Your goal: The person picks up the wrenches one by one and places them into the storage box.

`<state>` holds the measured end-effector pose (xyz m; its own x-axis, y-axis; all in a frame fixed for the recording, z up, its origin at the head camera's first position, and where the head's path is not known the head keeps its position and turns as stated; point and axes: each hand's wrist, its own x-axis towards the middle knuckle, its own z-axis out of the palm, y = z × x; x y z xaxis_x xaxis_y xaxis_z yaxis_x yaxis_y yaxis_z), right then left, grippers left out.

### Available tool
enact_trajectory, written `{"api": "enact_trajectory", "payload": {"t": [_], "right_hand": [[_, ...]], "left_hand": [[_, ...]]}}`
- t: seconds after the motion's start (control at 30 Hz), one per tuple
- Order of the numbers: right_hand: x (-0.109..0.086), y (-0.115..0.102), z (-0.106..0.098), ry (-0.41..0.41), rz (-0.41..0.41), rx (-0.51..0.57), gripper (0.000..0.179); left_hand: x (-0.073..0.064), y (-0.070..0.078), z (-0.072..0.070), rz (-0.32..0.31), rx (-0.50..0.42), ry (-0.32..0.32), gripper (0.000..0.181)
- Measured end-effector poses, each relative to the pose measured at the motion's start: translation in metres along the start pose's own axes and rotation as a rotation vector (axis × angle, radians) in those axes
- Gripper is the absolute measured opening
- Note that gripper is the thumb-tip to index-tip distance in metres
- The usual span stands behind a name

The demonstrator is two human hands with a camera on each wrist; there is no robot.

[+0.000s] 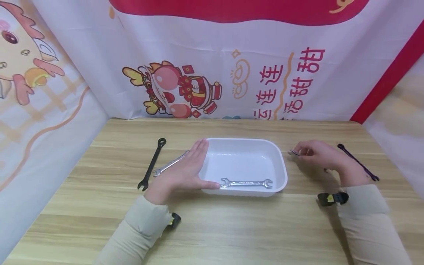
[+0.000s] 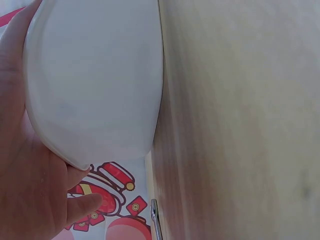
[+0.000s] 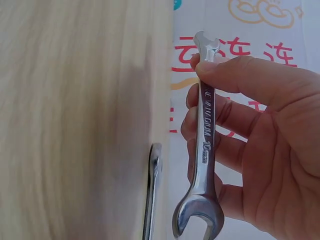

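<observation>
My left hand (image 1: 185, 169) rests across the left end of a white tray (image 1: 281, 165), fingers straight along its side and thumb at the front rim. Inside the tray, by its front wall, lies a silver double open-end wrench (image 1: 246, 183). My right hand (image 1: 319, 154), just right of the tray, pinches a small silver open-end wrench (image 3: 204, 130) between thumb and fingers. In the right wrist view the held wrench's larger jaw points down. Another silver open-end wrench (image 1: 170, 164) lies left of the tray, partly hidden by my left hand.
A black combination wrench (image 1: 153, 163) lies at the far left. A dark wrench (image 1: 357, 162) lies at the right, beyond my right hand. Beside the held wrench, the right wrist view shows a wrench (image 3: 152, 190) on the wooden table (image 1: 248, 228). Printed cloth (image 1: 205, 44) hangs behind.
</observation>
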<state>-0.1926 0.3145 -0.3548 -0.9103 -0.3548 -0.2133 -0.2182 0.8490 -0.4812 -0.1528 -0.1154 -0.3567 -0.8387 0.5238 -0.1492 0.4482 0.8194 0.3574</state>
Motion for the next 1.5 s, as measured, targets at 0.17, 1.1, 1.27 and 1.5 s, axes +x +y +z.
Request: {"api": "enact_trajectory", "payload": {"t": [0.17, 1.1, 1.27, 1.5], "right_hand": [[0.001, -0.005, -0.002, 0.015, -0.007, 0.000, 0.021], [-0.003, -0.044, -0.020, 0.057, -0.042, 0.034, 0.018], [-0.006, -0.050, -0.022, 0.045, -0.024, 0.042, 0.019], [-0.008, -0.058, -0.025, 0.051, -0.043, 0.040, 0.021]], "left_hand": [[0.000, 0.002, -0.001, -0.004, 0.001, -0.003, 0.134], [0.000, 0.002, 0.000, -0.010, -0.004, -0.008, 0.136], [0.000, 0.002, -0.001, -0.009, -0.012, -0.009, 0.136], [0.001, 0.001, 0.000, -0.009, -0.002, -0.009, 0.135]]}}
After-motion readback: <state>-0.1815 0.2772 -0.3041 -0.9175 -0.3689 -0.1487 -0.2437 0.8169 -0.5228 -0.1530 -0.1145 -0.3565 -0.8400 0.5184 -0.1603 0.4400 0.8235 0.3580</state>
